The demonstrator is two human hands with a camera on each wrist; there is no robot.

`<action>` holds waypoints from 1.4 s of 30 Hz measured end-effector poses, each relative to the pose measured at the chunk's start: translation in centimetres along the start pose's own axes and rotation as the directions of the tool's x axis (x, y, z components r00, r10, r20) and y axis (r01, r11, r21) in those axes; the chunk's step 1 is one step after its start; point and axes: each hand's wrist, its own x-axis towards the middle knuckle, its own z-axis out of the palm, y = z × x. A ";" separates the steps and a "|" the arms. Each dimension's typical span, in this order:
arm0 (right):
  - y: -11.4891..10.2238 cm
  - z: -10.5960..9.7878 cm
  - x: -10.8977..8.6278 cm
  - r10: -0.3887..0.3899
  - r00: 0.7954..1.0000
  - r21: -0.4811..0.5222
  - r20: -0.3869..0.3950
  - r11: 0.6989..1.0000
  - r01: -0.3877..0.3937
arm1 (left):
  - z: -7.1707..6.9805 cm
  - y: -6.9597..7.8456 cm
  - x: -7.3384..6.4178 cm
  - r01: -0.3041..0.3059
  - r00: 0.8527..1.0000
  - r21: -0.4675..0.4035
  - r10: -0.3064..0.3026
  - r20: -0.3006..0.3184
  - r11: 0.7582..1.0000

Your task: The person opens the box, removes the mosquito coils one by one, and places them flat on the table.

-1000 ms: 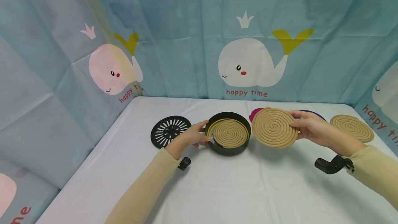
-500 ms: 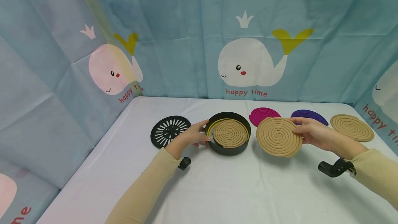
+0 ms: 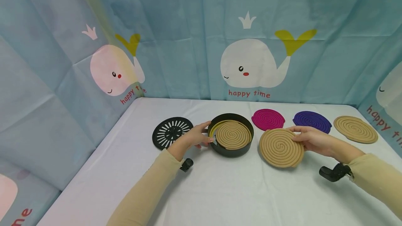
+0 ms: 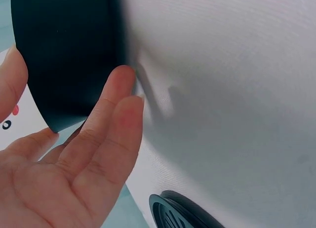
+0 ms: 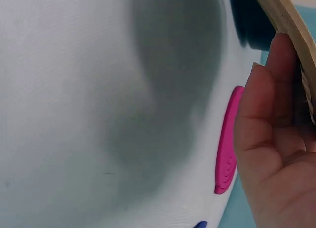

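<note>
My right hand (image 3: 315, 140) pinches a tan mosquito coil (image 3: 281, 148) by its right edge, fingers behind and thumb on its face, and holds it tilted over the table. In the right wrist view the coil (image 5: 291, 20) shows edge-on against the fingers. At the centre stands a round black mosquito coil holder (image 3: 230, 152) with a yellow ring inside; another tan coil (image 3: 233, 135) lies in it. My left hand (image 3: 195, 137) grips the holder's left side, and the left wrist view shows thumb and fingers against its dark wall (image 4: 64, 55).
A slotted black lid (image 3: 172, 132) lies left of the holder, partly behind my left wrist. Toward the back right lie a pink coil (image 3: 268, 118), a purple coil (image 3: 311, 121) and a tan coil (image 3: 355, 129) on the white-covered table (image 3: 238, 194).
My right hand has lowered the tan coil and brought it nearer, uncovering the pink and purple coils behind it. My left hand and the holder stay put.
</note>
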 end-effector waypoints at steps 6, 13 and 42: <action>0.5 0.1 0.6 0.030 0.999 -0.023 0.012 0.999 -0.029 | 0.0 0.0 0.0 -0.002 1.000 0.003 0.002 0.003 1.000; 1.1 0.3 1.7 0.067 0.998 -0.089 -0.013 0.994 -0.068 | 0.0 -0.1 0.0 -0.003 1.000 0.002 0.003 0.008 1.000; 0.7 0.0 1.9 -0.004 0.994 -0.178 -0.111 0.984 -0.016 | -0.2 0.1 0.2 0.000 1.000 0.024 0.000 0.003 1.000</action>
